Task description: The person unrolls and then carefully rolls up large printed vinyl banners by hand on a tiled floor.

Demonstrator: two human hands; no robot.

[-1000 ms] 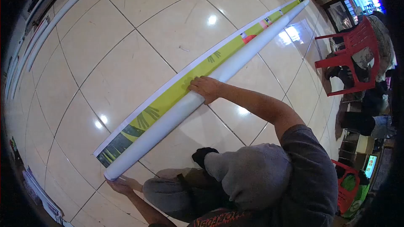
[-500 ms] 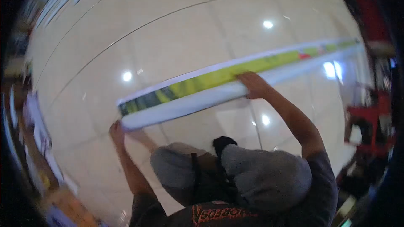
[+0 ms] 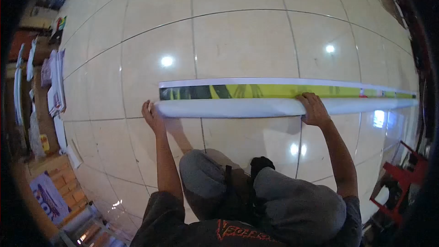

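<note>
A long banner lies across the floor in front of my knees, mostly wound into a white roll [image 3: 228, 108]. Along its far side a narrow printed strip [image 3: 270, 92] shows, yellow-green with dark shapes and a white border. My left hand [image 3: 152, 113] is at the roll's left end, fingers bent against it; the thumb side is partly hidden. Farther right, my right hand [image 3: 313, 109] wraps over the top of the roll, fingertips on the printed strip's near edge. The banner's far right end reaches toward the edge of view.
Shiny pale floor tiles [image 3: 242, 41] surround the banner. On the right stands a red plastic stool [image 3: 404, 180]. White rolled or folded material [image 3: 56, 82] sits along the left side, near a blue-purple printed sheet [image 3: 49, 195] and a metal ladder-like frame [image 3: 89, 231].
The view has turned, so the banner now lies nearly level across it instead of slanting up to the right. Both hands stay at about the same places on the roll.
</note>
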